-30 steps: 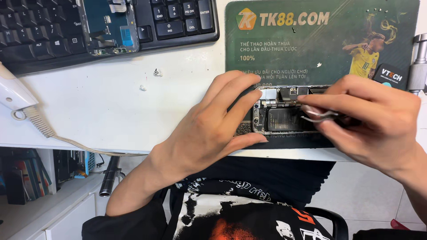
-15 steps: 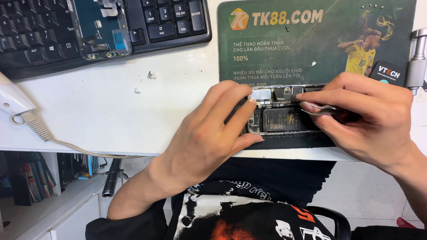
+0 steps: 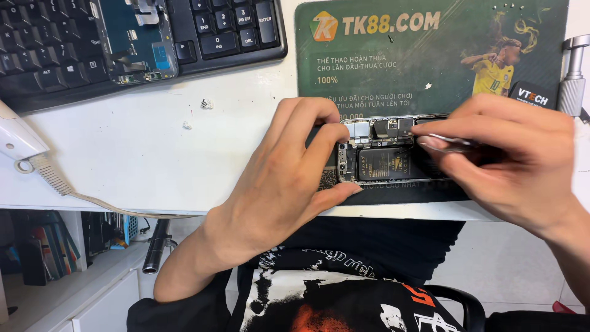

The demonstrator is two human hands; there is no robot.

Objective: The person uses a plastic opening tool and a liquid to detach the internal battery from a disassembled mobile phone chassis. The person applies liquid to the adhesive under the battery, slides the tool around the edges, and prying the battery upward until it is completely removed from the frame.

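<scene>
Phone point(image 3: 384, 154), back cover off, lies flat on the green mat point(image 3: 393, 67), at the mat's near edge, with its black battery and metal shields exposed. Left hand point(image 3: 289, 178) clasps the phone's left end: fingers curl over the far side, thumb presses the near side, pinning it to the mat. Right hand point(image 3: 510, 160) covers the phone's right end and pinches a pair of metal tweezers point(image 3: 445, 142), whose tips point left into the upper part of the open body (whether the tips grip any part cannot be told).

Relative to the mat: a black keyboard point(image 3: 233, 31) sits to its left at the desk's far edge, with a bare blue circuit assembly point(image 3: 135, 40) resting on its keys. Two small white scraps point(image 3: 206, 104) lie on the white desk point(image 3: 123, 147) between keyboard and mat. A white tool with a coiled cord point(image 3: 24, 144) lies far left. A metal cylinder point(image 3: 573, 74) stands at the mat's right edge. Several tiny screws point(image 3: 510, 6) rest on the mat's far right corner.
</scene>
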